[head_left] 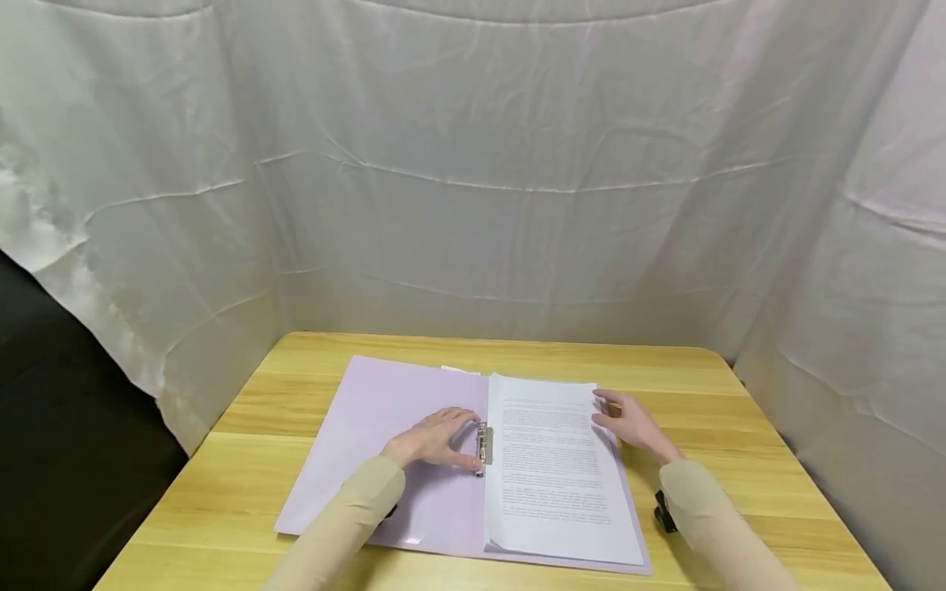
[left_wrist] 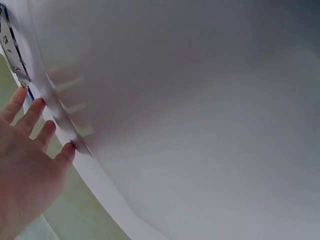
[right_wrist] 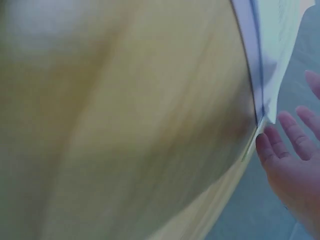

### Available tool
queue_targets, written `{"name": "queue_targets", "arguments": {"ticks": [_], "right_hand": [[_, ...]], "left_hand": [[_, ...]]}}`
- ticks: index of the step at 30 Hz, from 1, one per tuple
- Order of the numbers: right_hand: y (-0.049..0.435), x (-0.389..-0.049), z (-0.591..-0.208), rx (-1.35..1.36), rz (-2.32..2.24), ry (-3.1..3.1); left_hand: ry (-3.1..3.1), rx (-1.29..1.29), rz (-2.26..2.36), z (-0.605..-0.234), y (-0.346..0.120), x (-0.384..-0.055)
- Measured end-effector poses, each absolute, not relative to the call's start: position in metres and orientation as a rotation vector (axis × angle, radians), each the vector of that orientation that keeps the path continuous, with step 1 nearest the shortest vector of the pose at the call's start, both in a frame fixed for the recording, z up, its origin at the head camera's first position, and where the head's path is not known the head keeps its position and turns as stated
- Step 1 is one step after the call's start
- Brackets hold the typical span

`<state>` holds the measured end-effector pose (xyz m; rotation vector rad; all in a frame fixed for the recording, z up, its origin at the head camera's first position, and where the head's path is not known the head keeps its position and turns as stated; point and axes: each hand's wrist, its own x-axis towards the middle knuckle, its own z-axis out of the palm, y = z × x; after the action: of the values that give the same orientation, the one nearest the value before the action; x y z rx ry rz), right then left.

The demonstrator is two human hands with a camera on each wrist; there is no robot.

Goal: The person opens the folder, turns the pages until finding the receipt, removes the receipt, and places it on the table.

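Lilac folder (head_left: 377, 410) lies opened flat on the wood-grain worktop (head_left: 244, 427), near the front edge, left cover angled slightly outward. Metal clip (head_left: 484, 444) sits along the inner side of the fold, at the left edge of the printed paper stack (head_left: 554, 460). Stack is on the folder's right half, text side up, covering most of it; lilac shows as a thin strip on the right and bottom. Bottom left corner of the sheets curls up a little. Left hand (head_left: 436, 439) is over the left cover, thumb toward the clip's lower end, fingers toward its upper end; grip released, digits spread, nothing clasped. Left wrist view puts one fingertip right at the end of the metal; firm contact can't be confirmed. Right hand (head_left: 628, 420) is at the stack's upper right edge, thumb and fingers apart, grip also released; can't tell whether the tips touch paper. Small white edge (head_left: 460, 370) pokes out behind the folder's top. Beige sleeves (head_left: 717, 517) on both arms, black wrist device (head_left: 663, 513) under the right one. Pale cloth (head_left: 473, 230) hangs behind and at both sides.
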<state>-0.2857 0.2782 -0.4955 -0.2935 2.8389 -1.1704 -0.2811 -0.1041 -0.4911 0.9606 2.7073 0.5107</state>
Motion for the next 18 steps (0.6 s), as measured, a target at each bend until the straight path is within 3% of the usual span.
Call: {"name": "queue_targets", "arguments": {"ticks": [18], "right_hand": [[0.275,-0.321,-0.501,-0.363,-1.057,2.864]], "left_hand": [[2.731,0.931,0.556,-0.494,-0.102,-0.275]]}}
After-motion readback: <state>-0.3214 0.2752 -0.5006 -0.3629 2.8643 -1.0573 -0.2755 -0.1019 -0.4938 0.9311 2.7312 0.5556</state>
